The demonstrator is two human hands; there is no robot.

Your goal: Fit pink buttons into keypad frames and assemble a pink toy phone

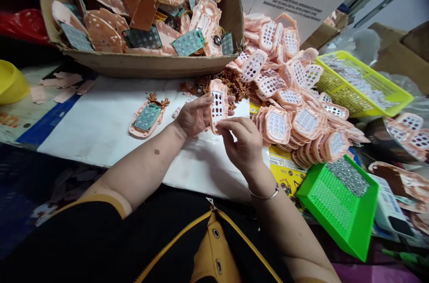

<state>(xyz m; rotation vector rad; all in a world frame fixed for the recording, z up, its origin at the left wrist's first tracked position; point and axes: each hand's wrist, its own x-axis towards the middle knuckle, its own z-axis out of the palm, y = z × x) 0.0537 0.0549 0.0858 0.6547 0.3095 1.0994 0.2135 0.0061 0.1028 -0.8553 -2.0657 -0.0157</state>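
Note:
My left hand [191, 116] and my right hand [243, 142] both hold one pink plastic toy-phone shell [218, 105] upright over the white sheet [100, 126]. The left hand's fingers curl round its left edge. The right hand's fingertips pinch its lower edge. The shell's grid of key holes faces me. To the left, a finished shell with antlers and a green keypad [147, 116] lies flat on the sheet. Small brown antler pieces [231, 84] are heaped just behind the held shell.
A cardboard box [144, 62] of pink shells and green circuit boards stands at the back. A large pile of pink shells [291, 109] lies to the right. A yellow basket [362, 82] sits at the far right, a green tray [338, 205] of small silvery parts at the near right, and a yellow bowl [10, 82] on the left.

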